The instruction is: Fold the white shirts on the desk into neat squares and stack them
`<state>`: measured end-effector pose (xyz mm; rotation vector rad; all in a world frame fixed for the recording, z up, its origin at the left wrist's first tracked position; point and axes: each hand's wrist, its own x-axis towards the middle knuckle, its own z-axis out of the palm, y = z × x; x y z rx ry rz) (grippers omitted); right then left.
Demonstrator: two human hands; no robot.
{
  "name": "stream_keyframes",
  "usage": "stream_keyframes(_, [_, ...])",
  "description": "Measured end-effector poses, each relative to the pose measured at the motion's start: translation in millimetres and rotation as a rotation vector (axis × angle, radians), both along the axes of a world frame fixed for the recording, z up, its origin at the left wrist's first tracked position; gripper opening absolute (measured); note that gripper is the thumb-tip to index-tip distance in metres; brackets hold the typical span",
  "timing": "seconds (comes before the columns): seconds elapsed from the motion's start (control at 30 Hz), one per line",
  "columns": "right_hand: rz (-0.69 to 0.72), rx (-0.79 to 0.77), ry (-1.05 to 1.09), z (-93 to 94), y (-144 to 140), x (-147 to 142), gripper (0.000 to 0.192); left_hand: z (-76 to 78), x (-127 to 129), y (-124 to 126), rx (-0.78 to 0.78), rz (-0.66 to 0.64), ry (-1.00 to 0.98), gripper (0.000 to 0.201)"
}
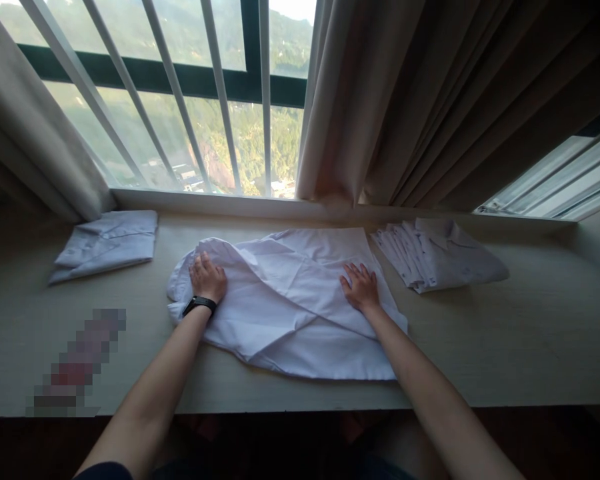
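Note:
A white shirt [290,293] lies spread sideways on the pale windowsill ledge, with creases running across its middle. Its bunched end is at the left, and a straighter edge is at the right. My left hand [207,277] rests flat on the bunched end, fingers stretched out, a black band around the wrist. On the right part of the cloth my right hand [361,287] lies with its fingers spread. Neither hand grips the fabric. The underside of the shirt is hidden.
A folded white shirt [107,243] lies at the left. Several folded shirts [445,257] overlap at the right. Behind the ledge [480,347] are a barred window [180,100] and long curtains [410,100]. A blurred-out patch [80,360] covers something at the front left.

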<state>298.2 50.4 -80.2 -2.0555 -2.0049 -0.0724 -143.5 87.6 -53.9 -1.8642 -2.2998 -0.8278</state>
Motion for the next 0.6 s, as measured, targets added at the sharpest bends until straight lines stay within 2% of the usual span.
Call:
stream_keyframes(0.07, [0.027, 0.073, 0.033, 7.6, -15, -1, 0.052, 12.0, 1, -29, 0.009, -0.143, 0.060, 0.059])
stream_keyframes(0.13, [0.114, 0.096, 0.069, 16.3, -45, 1, 0.049, 23.6, -3, -69, -0.041, -0.383, 0.128, 0.053])
stream_keyframes(0.2, [0.263, 0.052, 0.095, 22.8, -89, 9, 0.050, 30.3, -13, -114, -0.143, -0.650, 0.209, 0.055])
stream_keyframes(0.27, [0.407, -0.044, 0.090, 24.8, -140, 22, 0.061, 29.6, -28, -153, -0.248, -0.777, 0.296, 0.070])
stream_keyframes(0.33, [0.446, -0.142, 0.057, 22.1, -187, 36, 0.079, 23.1, -44, -179, -0.310, -0.774, 0.346, 0.080])
stream_keyframes(0.43, [0.418, -0.227, -0.002, 14.4, -233, 51, 0.093, 13.3, -60, -197, -0.311, -0.681, 0.357, 0.068])
stream_keyframes(0.5, [0.408, -0.221, -0.025, 10.8, -246, 58, 0.092, 12.8, -66, -201, -0.296, -0.628, 0.357, 0.055])
stream_keyframes(0.6, [0.423, -0.175, -0.061, 9.7, -253, 64, 0.092, 21.8, -71, -204, -0.305, -0.606, 0.399, 0.047])
